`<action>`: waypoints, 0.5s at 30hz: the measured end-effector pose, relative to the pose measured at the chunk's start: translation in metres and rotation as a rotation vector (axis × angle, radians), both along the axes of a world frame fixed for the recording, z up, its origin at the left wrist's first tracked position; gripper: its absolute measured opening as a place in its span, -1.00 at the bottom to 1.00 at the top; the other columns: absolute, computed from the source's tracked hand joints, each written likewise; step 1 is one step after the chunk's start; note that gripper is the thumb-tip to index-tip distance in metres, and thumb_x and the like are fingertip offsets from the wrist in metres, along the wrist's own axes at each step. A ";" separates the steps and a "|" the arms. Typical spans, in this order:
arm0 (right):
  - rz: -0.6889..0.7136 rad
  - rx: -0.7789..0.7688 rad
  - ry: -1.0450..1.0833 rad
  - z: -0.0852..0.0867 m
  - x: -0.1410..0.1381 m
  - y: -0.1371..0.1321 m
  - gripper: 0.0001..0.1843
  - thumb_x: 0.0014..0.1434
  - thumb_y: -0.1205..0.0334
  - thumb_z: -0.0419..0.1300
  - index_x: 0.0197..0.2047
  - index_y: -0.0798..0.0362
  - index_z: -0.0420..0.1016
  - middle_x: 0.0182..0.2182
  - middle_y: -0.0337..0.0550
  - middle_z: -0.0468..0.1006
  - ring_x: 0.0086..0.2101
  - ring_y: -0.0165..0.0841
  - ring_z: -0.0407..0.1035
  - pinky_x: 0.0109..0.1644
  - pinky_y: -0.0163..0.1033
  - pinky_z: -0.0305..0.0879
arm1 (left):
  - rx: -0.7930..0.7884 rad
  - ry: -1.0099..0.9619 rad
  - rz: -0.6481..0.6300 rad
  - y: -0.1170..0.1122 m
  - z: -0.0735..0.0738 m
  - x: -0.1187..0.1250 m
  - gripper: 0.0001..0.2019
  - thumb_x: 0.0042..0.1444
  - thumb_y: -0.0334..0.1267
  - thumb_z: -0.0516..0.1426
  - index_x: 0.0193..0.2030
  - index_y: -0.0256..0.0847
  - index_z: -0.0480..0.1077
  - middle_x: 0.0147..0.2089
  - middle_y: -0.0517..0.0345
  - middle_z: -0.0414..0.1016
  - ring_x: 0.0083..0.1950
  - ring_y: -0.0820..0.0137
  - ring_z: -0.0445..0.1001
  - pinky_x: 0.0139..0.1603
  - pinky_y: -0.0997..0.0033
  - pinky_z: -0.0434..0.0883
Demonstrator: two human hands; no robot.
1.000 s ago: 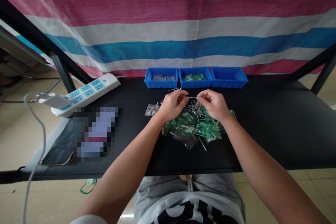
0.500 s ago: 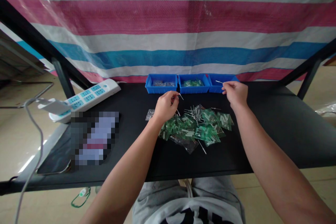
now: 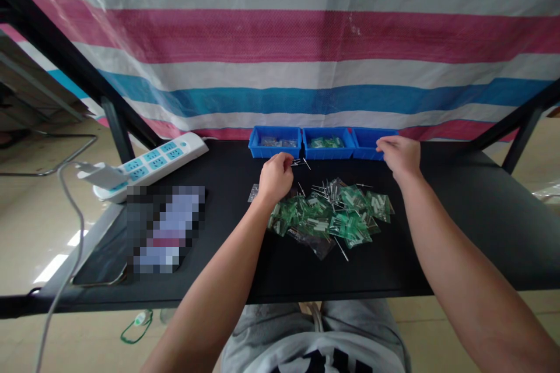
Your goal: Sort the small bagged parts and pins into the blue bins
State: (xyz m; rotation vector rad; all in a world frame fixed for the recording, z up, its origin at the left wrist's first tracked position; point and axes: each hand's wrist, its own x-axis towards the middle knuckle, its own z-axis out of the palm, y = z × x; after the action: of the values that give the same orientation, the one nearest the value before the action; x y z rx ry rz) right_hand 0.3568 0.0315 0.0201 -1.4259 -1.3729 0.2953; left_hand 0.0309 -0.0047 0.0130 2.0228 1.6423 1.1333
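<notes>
My left hand (image 3: 275, 178) is closed in a pinch just in front of the blue bins, and thin metal pins (image 3: 300, 162) stick out from its fingertips. My right hand (image 3: 400, 154) hovers with curled fingers at the right end of the right blue bin (image 3: 367, 141). What it holds, if anything, is hidden. Between my hands, a pile of small green packets (image 3: 336, 215) mixed with loose metal pins lies on the black table (image 3: 459, 227). The left bin (image 3: 275, 142) holds clear packets and the middle bin (image 3: 326, 143) holds green ones.
A white power strip (image 3: 151, 163) with a plugged grey cable lies at the table's back left. A blurred flat object (image 3: 166, 236) rests near the front left. A small clear bag (image 3: 252, 192) sits beside my left wrist. A striped tarp hangs behind.
My hands were together over the pile with a pin between them. My right hand then carried a pin back to the right bin; my left hand stayed near the pile with pins.
</notes>
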 end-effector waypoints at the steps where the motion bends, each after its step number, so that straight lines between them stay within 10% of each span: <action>1: -0.082 -0.021 0.052 0.003 -0.011 -0.006 -0.80 0.03 0.19 0.26 -0.37 0.18 0.56 -0.60 -0.12 0.54 -0.65 -0.45 0.28 -0.54 -0.31 0.15 | -0.004 0.024 0.007 0.000 0.000 0.000 -0.71 0.07 -0.50 0.00 -0.17 -0.24 0.50 -0.20 0.01 0.59 -0.16 0.26 0.54 -0.09 0.31 0.45; 15: 0.475 0.002 -0.458 -0.001 -0.113 -0.060 -0.80 0.13 0.28 0.18 -0.20 0.04 0.59 -0.23 -0.05 0.63 -0.15 -0.17 0.47 -0.01 -0.04 0.39 | -0.048 0.522 -0.141 -0.001 -0.011 0.004 -0.60 0.27 -0.21 0.00 0.20 -0.23 0.37 0.25 -0.08 0.41 0.24 0.13 0.38 0.23 0.08 0.35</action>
State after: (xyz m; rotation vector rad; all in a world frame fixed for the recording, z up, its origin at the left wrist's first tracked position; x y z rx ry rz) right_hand 0.2435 -0.0280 0.0193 -1.1911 -2.0898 0.2791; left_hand 0.0346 -0.0054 0.0020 2.4991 1.6819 0.5345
